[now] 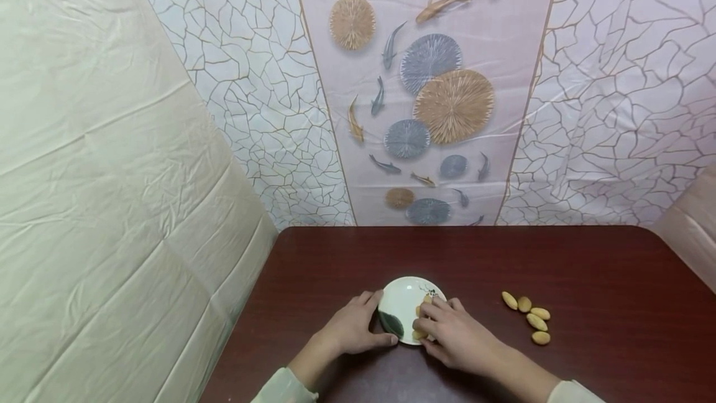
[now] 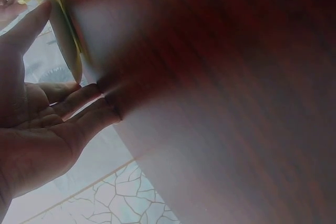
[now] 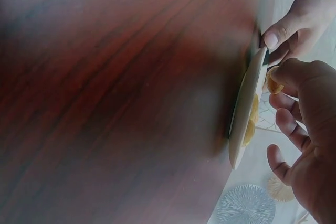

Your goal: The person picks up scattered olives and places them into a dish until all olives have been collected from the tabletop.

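Note:
A small white plate [image 1: 404,296] with a dark green leaf design sits on the table. My left hand [image 1: 353,323] holds its left side, thumb at the near rim and fingertips at the far left rim. Over the plate's right half, my right hand [image 1: 458,336] pinches an oval yellow-brown nut-like piece [image 3: 274,81] between thumb and finger, just above the plate surface. Similar pieces [image 3: 248,133] lie on the plate, partly hidden by the right hand in the head view. In the left wrist view, the left thumb [image 2: 37,22] meets the plate's edge.
Several more oval yellow-brown pieces [image 1: 537,322] lie in a loose group on the dark red-brown table [image 1: 335,254], right of the plate. A patterned cloth [image 1: 447,173] hangs behind the table, and a pale quilted cloth [image 1: 140,204] stands along the left.

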{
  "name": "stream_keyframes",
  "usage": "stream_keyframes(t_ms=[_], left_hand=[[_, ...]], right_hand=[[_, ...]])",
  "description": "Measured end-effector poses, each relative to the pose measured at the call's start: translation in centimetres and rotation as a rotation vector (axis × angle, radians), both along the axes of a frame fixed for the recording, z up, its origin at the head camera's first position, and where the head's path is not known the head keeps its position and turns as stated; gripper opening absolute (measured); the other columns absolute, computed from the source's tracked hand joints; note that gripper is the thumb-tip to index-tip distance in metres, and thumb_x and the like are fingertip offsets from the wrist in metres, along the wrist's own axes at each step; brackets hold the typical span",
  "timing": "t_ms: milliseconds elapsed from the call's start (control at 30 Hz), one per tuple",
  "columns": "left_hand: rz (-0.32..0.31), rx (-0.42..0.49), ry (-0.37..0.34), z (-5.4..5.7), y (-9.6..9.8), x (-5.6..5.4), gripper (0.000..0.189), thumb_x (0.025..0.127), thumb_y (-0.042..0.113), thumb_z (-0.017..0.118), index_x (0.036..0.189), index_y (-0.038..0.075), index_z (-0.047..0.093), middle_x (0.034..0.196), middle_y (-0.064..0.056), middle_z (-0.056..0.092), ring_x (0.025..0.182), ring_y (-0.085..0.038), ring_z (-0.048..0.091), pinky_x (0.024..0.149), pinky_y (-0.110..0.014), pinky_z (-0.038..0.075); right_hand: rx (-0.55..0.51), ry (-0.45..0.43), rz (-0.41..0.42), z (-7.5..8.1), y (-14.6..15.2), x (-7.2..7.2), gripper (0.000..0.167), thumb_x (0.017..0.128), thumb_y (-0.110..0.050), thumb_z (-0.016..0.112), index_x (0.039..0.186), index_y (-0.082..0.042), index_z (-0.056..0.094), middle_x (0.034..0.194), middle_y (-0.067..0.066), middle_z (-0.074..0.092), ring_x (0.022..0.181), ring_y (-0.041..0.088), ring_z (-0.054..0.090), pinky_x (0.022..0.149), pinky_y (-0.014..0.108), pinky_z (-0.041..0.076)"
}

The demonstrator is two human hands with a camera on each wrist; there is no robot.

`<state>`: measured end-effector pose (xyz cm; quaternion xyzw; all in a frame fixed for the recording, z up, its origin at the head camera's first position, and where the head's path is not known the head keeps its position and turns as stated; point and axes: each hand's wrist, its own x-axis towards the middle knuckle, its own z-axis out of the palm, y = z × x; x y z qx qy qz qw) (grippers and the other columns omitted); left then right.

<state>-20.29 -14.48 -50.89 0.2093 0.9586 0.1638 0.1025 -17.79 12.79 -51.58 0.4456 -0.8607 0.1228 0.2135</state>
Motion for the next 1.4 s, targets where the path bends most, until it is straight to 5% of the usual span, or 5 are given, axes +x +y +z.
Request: stream_keyframes(t_ms=[733,1133,1400], left_hand=[[0.001,-0.013,-0.004,-0.2,0.0,0.0,0.107,0.092,0.068,0.080,0.173,0.013,0.037,0.167,-0.010,0.053,0.152,-0.034,0.054,0.116,-0.053,0.055],[0.001,-0.003,-0.001,0.0,0.0,0.2,0.108,0.091,0.066,0.083,0.172,0.013,0.037,0.166,-0.009,0.053,0.152,-0.033,0.054,0.115,-0.052,0.055],[0.001,0.008,0.008,-0.2,-0.1,0.0,0.109,0.090,0.067,0.082,0.173,0.012,0.037,0.166,-0.009,0.053,0.152,-0.033,0.054,0.115,-0.052,0.055]], right_hand=[[0.019,0.006,-0.036,-0.7,-0.6,0.0,0.026,0.084,-0.025,0.094,0.100,-0.030,0.074,0.099,-0.016,0.053,0.093,0.006,0.044,0.075,0.026,0.027],[0.038,-0.008,-0.055,0.0,-0.2,0.3,0.027,0.087,-0.026,0.093,0.109,-0.027,0.077,0.110,-0.012,0.062,0.102,0.011,0.056,0.076,0.031,0.037],[0.032,-0.013,-0.100,0.3,1.0,0.6,0.028,0.090,-0.030,0.090,0.116,-0.023,0.079,0.119,-0.004,0.069,0.103,0.016,0.062,0.079,0.043,0.053]])
